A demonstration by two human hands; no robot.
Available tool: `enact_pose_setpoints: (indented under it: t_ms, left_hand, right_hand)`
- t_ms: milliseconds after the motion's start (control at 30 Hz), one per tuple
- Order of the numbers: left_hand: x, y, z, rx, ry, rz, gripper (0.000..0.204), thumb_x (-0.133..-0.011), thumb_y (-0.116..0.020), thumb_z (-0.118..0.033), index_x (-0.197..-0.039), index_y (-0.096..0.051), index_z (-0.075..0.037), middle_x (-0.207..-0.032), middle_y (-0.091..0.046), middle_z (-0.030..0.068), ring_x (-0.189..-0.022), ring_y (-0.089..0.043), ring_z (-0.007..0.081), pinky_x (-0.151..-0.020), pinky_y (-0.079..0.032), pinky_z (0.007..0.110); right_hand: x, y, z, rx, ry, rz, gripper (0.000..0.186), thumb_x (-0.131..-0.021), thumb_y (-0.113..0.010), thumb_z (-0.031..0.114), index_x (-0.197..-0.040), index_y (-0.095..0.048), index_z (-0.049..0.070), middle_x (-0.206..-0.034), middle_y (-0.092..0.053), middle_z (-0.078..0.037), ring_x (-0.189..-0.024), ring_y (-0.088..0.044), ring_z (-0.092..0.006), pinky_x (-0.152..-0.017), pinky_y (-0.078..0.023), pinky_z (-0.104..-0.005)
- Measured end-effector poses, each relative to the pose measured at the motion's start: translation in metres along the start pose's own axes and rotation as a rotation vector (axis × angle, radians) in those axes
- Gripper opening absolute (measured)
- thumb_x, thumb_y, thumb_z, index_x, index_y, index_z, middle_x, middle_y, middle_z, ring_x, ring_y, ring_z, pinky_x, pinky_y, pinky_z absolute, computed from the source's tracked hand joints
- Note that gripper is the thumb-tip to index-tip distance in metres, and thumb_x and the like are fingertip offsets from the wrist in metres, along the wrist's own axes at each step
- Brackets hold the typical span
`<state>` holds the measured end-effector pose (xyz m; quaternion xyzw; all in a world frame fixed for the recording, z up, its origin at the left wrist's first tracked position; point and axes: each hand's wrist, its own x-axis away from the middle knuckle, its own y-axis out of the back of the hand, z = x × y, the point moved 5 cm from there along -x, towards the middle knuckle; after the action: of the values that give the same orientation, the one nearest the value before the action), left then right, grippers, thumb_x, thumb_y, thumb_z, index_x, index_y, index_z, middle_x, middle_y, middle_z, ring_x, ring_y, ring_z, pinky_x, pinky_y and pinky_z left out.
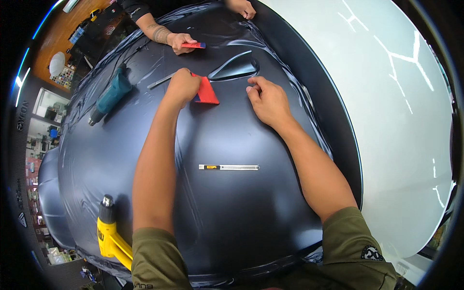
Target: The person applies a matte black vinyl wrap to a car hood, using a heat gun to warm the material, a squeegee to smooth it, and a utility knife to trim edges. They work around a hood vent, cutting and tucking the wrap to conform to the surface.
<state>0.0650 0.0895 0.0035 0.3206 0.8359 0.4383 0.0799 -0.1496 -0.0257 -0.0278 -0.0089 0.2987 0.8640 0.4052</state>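
Note:
My left hand [184,88] is closed round a red squeegee [208,92], its wide edge tilted down against the dark satin film [232,203] on a car roof. Just beyond rises a shark-fin antenna [238,68], glossier than the film round it. My right hand [270,100] is near the antenna's right end, fingers loosely curled and thumb apart, with nothing visible in it. A slim silver cutter [162,81] lies beside my left hand. Between my forearms rests a silver craft knife [229,167] with a yellow label.
Across the roof, a co-worker's tattooed arm holds another red squeegee [193,45]; their other hand [244,8] rests near the film's edge. Teal [111,94] and yellow [108,232] heat guns lie at left. Wrinkled film [309,104] bunches along the right, beside a white glossy surface [401,145].

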Motion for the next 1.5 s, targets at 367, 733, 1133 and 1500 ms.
enact_pose_setpoints:
  t_ms: [367,733,1133,1500]
  left_hand:
    - [0.035,-0.056,-0.005,0.599,0.153,0.045,0.019,-0.088,-0.062,-0.012,-0.089,-0.059,0.006,-0.076,-0.064,0.0115,-0.055,-0.059,0.0180,-0.044,-0.042,0.035]
    - [0.005,-0.015,0.026,0.476,0.143,-0.065,0.023,-0.089,-0.063,-0.015,-0.094,-0.059,0.007,-0.076,-0.064,0.0129,-0.055,-0.060,0.0191,-0.046,-0.044,0.035]
    - [0.056,0.004,0.039,-0.407,-0.430,-0.560,0.039,-0.088,-0.069,-0.034,-0.114,-0.067,-0.005,-0.098,-0.064,0.0135,-0.081,-0.063,0.0252,-0.073,-0.049,0.034]
    - [0.066,0.001,0.042,-0.249,-0.345,-0.432,0.035,-0.088,-0.068,-0.029,-0.113,-0.067,-0.005,-0.105,-0.061,0.0133,-0.093,-0.062,0.0276,-0.080,-0.049,0.037]
  right_hand:
    - [0.000,0.009,-0.013,-0.087,0.050,-0.080,0.026,-0.089,-0.059,0.019,-0.106,-0.066,0.001,-0.087,-0.070,-0.015,-0.083,-0.067,-0.0331,-0.079,-0.051,-0.0431]
    - [0.003,0.006,-0.009,-0.163,0.010,-0.025,0.027,-0.089,-0.057,0.016,-0.110,-0.064,0.001,-0.091,-0.070,-0.017,-0.086,-0.066,-0.0353,-0.080,-0.051,-0.0441]
    - [0.065,-0.011,0.063,0.250,0.409,0.858,0.022,-0.080,-0.063,0.017,-0.096,-0.070,0.003,-0.095,-0.070,-0.022,-0.092,-0.068,-0.0370,-0.083,-0.053,-0.0451]
    - [0.094,-0.030,0.076,0.366,0.473,1.062,0.018,-0.079,-0.063,0.009,-0.094,-0.067,0.001,-0.097,-0.066,-0.020,-0.091,-0.066,-0.0362,-0.079,-0.053,-0.0460]
